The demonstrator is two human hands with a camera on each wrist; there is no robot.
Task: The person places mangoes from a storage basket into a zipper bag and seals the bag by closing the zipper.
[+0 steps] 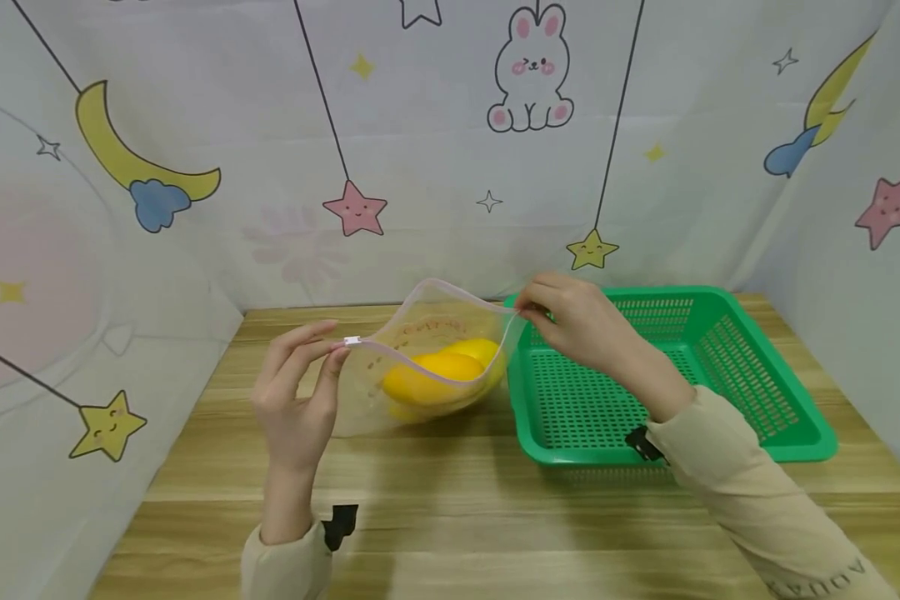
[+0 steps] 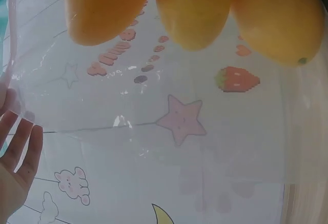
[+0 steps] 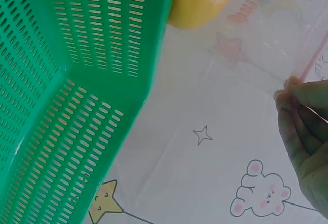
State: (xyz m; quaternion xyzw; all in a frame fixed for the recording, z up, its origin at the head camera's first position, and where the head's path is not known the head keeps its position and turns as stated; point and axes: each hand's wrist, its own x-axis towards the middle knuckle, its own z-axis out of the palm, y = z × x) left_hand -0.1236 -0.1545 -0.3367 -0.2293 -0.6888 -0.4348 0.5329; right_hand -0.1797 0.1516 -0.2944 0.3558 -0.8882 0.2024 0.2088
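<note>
A clear slider zip bag with a pink rim stands on the wooden table, its mouth spread wide. Inside it lie several smooth yellow-orange mangoes; in the left wrist view three mangoes hang along the top, seen through the printed plastic. At the left end of the mouth, beside the white slider, my left hand pinches the rim between thumb and fingers. My right hand pinches the opposite corner, also seen in the right wrist view, where the hand grips the pink edge.
Right of the bag, close against it, stands a green slatted plastic basket, with my right forearm reaching over it. A white cloth printed with stars, moons and a rabbit walls the wooden table at the back and sides.
</note>
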